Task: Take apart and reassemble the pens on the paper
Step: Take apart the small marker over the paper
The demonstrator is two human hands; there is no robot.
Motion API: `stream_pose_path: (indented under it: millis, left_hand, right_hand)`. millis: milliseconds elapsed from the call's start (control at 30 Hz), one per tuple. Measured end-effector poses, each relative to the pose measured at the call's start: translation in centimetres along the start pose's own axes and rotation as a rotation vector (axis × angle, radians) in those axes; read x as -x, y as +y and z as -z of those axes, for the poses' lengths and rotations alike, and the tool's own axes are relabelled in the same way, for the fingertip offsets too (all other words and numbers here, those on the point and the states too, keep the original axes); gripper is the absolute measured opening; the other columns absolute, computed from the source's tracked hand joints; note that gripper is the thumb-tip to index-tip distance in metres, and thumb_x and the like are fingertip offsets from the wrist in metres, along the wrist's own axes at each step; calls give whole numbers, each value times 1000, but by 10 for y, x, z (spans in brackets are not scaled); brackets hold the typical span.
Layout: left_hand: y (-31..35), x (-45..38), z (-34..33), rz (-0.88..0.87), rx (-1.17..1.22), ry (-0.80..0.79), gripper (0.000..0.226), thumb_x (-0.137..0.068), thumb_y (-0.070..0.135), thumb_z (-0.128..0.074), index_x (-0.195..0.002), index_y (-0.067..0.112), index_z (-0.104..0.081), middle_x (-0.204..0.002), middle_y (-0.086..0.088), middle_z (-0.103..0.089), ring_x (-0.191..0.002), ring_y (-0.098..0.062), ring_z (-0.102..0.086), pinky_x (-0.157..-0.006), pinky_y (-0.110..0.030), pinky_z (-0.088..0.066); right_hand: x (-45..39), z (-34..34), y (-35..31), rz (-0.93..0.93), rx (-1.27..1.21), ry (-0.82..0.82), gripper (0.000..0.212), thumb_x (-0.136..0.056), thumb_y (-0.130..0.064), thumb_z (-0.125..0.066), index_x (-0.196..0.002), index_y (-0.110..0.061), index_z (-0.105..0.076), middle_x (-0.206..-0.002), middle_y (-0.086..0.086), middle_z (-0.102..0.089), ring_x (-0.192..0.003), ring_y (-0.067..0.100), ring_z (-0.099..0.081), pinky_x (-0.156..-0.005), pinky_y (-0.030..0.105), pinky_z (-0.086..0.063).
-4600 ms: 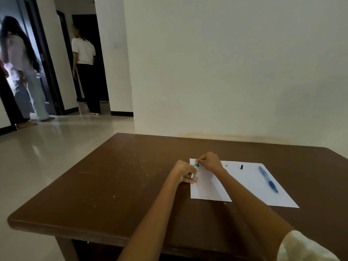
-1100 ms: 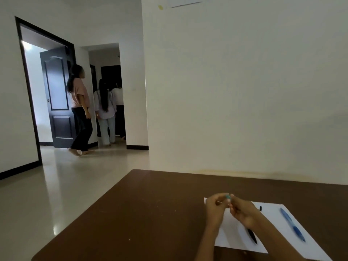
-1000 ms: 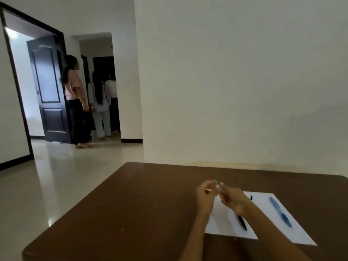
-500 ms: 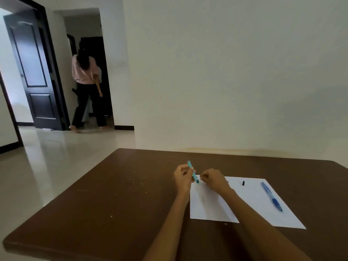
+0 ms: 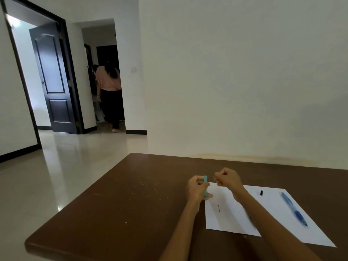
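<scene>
My left hand (image 5: 196,189) grips a teal pen barrel (image 5: 206,186), held nearly upright just above the left edge of the white paper (image 5: 271,219). A short gap to the right, my right hand (image 5: 227,178) has its fingers curled, and what it pinches is too small to tell. A thin dark spring-like part (image 5: 218,208) lies on the paper below my hands. A small black cap piece (image 5: 261,193) and a whole blue pen (image 5: 293,208) lie further right on the sheet.
The brown table (image 5: 131,204) stands against a white wall. Its left and front edges are near. Beyond it, tiled floor leads to a dark open door (image 5: 53,80) and a person (image 5: 109,93) in a doorway.
My hands have pulled slightly apart, and the teal barrel now stands more upright in my left hand. The camera tilted up and left. The person went further into the doorway.
</scene>
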State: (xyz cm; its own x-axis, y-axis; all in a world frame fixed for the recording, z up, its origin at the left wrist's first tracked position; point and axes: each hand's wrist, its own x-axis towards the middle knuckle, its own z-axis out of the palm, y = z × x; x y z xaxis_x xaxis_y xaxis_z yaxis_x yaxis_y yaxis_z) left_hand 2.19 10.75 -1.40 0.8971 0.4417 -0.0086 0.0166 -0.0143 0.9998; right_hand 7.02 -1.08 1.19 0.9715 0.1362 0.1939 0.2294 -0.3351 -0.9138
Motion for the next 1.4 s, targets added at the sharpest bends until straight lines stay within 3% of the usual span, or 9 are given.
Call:
stream_pose_path:
  millis: [133,333,433,700,833,1167,1300,1400]
  left_hand:
    - [3,4,-6,-30,-56,-115,25,-85,10,-65,-107,20,-61,-101,2,-60,-79,-13,-66,-66,-34,-61]
    - [6,9,-4,-37,-11,-94,13,-89,13,-61,-100,19,-62,-100,-3,-63,-81,-17,-68,-60,-29,-60]
    - [7,11,-3,-31,31,-39,12,-88,12,-62,-98,16,-65,-102,-8,-64,-86,-25,-69,-59,-28,-60]
    - [10,11,-3,-25,44,-32,26,-86,7,-64,-112,7,-65,-106,-10,-67,-85,-23,-70,-60,-24,-59]
    - [9,12,-3,-24,26,-51,26,-85,6,-64,-111,4,-66,-109,-13,-68,-77,-21,-69,-54,-19,-57]
    - [7,14,-8,13,20,-32,22,-87,5,-63,-109,4,-66,-108,-15,-68,-79,-26,-71,-57,-22,-58]
    - [5,18,-9,32,13,-42,21,-86,3,-63,-107,4,-66,-109,-16,-67,-76,-23,-69,-49,-17,-54]
    - [8,20,-9,52,20,-54,22,-86,3,-63,-107,3,-65,-111,-16,-65,-87,-29,-69,-53,-20,-56]
  right_hand:
    - [0,4,-14,48,-63,-40,4,-88,-4,-58,-89,-1,-61,-90,22,-68,-73,22,-61,-77,35,-55]
    - [2,6,-16,91,-58,-167,12,-85,-9,-67,-97,-6,-70,-86,8,-71,-78,18,-68,-68,19,-55]
    - [4,6,-16,95,-50,-186,15,-84,-7,-69,-99,-4,-72,-89,11,-72,-82,21,-69,-72,21,-57]
    - [8,4,-16,29,-139,-138,21,-86,-3,-66,-105,4,-69,-98,21,-70,-90,27,-68,-77,26,-56]
    - [10,3,-12,-10,-189,-110,21,-86,-3,-66,-105,5,-69,-100,21,-69,-95,29,-67,-88,36,-55]
    - [7,5,-10,-40,-160,-124,20,-85,-3,-66,-102,6,-69,-99,22,-70,-88,28,-67,-86,35,-56]
    - [5,11,-9,-73,-78,-199,20,-85,-4,-67,-102,6,-69,-88,14,-70,-74,17,-66,-68,19,-58]
    - [4,13,-12,-77,1,-247,21,-86,-7,-67,-103,5,-70,-83,10,-69,-69,12,-65,-63,16,-56]
